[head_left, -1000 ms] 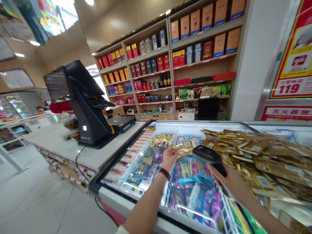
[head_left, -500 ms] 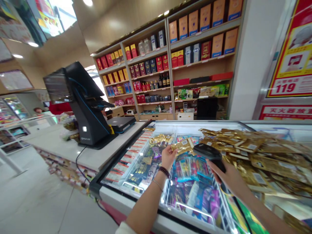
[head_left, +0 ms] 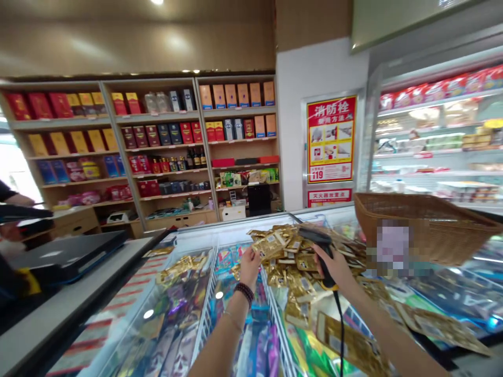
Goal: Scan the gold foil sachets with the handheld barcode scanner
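In my left hand (head_left: 250, 263), a gold foil packet (head_left: 271, 245) is pinched by its near end, with a white barcode label facing up. My right hand (head_left: 333, 269) is wrapped round the grip of a black barcode scanner (head_left: 316, 236), whose head points left toward the packet. From the scanner's handle a black cord (head_left: 341, 330) hangs down. Under and behind both hands lies a heap of similar gold packets (head_left: 296, 288) on the goods in a chest freezer (head_left: 192, 230).
White wire baskets (head_left: 208, 293) divide colourful wrapped goods in the freezer. A wicker basket (head_left: 444, 235) stands at the right. On the counter at left sits a flat black device (head_left: 74, 254). Shelves of boxes (head_left: 159, 133) and a red-yellow poster (head_left: 331, 139) are behind.
My view has swung right, bringing the wicker basket into sight. The held gold packet and scanner have moved from above the middle basket to the gold heap.
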The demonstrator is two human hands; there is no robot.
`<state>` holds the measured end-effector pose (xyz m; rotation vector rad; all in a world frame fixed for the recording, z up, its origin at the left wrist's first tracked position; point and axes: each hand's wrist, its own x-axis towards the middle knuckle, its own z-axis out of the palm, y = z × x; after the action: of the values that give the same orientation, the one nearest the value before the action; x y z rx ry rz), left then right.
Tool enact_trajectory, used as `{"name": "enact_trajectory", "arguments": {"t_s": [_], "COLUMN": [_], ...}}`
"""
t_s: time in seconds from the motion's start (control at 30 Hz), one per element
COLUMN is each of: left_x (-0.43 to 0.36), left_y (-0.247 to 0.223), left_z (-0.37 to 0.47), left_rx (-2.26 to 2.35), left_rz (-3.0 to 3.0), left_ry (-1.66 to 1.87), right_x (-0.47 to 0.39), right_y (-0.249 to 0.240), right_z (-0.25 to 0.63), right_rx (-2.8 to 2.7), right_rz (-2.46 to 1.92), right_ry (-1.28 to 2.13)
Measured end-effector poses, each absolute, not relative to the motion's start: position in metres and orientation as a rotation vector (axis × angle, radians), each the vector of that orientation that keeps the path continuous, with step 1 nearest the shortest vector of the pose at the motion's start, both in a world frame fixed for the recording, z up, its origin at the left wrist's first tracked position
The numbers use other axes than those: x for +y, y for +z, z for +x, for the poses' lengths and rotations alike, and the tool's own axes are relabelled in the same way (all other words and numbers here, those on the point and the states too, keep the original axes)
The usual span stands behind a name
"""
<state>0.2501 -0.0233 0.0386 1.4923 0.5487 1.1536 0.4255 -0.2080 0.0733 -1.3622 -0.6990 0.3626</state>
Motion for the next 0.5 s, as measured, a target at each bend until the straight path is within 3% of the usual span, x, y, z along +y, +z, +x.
{"name": "enact_trajectory", "arguments": {"t_s": [0.1,0.27,0.5], "left_x": [-0.041,-0.048,0.005], "left_y": [0.051,0.078,0.082], "left_z": [0.286,0.304,0.221], "left_rx": [0.478,0.938,1.163], "left_rz": [1.637,2.253,2.408], "left_ry": [1.0,0.752,0.814], "right_x": [-0.225,-0.235,-0.216], "right_y": [0.069,0.065,0.072], "right_z": [0.446,0.456,0.439], "right_rx": [-0.648,-0.619,-0.642], "right_rz": [-1.383,-1.423,-1.432], "right_ry": [0.308,0.279,0.303]}}
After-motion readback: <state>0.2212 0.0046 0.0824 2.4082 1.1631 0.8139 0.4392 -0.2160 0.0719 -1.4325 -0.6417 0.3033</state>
